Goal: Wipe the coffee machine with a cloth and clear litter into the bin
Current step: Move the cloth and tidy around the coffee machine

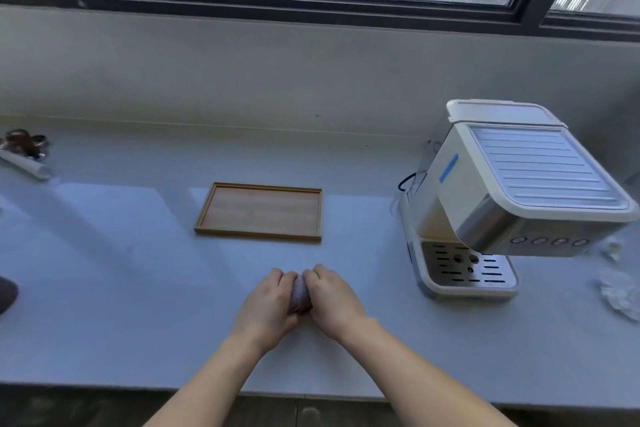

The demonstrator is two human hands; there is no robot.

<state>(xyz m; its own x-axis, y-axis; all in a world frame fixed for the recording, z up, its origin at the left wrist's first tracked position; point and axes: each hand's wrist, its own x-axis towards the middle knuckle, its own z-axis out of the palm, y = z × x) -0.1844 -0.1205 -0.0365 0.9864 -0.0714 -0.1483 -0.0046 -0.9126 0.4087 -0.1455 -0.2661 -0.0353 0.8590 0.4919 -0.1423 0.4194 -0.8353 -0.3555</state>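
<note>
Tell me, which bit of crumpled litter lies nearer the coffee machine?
The smaller crumpled scrap, just beside the coffee machine under its button end. The larger wad lies nearer the counter's front edge.

One coffee machine [512,198] stands on the desk [138,288], with four round buttons [549,241] on its front. There is one wooden tray [259,211], one bunched cloth [300,293], two hands, and two crumpled paper scraps [618,291].
</note>
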